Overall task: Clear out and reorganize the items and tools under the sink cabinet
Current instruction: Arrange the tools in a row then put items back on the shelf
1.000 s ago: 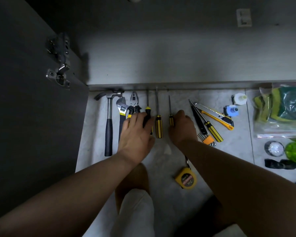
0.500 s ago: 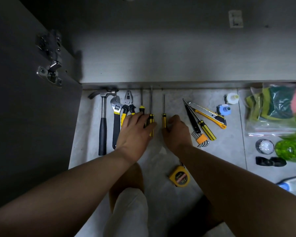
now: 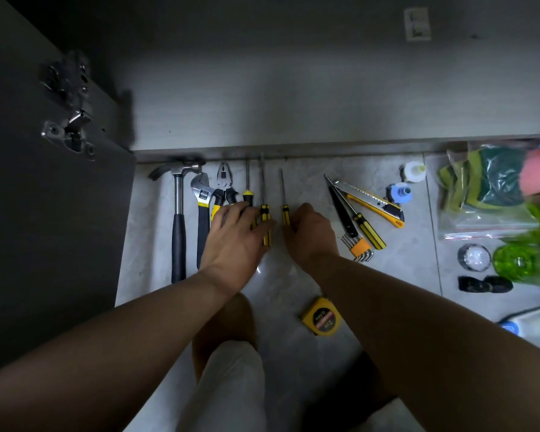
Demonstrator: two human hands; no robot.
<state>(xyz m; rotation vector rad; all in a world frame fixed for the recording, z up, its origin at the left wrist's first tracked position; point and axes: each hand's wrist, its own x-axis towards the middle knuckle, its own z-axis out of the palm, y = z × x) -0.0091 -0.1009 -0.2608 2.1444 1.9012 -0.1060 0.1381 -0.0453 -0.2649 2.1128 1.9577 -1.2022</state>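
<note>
Tools lie in a row on the tiled floor before the open sink cabinet: a hammer (image 3: 178, 226), an adjustable wrench (image 3: 202, 210), pliers (image 3: 224, 185) and three yellow-and-black screwdrivers. My left hand (image 3: 234, 238) lies flat, fingers straight, over the handles of two screwdrivers (image 3: 265, 213). My right hand (image 3: 312, 235) has its fingers curled round the handle of the third screwdriver (image 3: 285, 210); most of that handle is hidden. To the right lie another screwdriver (image 3: 367, 229), a utility knife (image 3: 371, 202), a black blade tool (image 3: 342, 210) and a hex key set (image 3: 360, 247).
A yellow tape measure (image 3: 322, 320) lies by my right forearm. The open cabinet door (image 3: 44, 213) with its hinge (image 3: 70, 132) stands at the left. A bag of sponges (image 3: 487, 191), small caps, a tape roll (image 3: 474, 257) and a green bottle (image 3: 521, 260) crowd the right.
Both hands stay on the screwdrivers and have edged them slightly toward each other. The camera has shifted a little, bringing more of the right-hand clutter into view.
</note>
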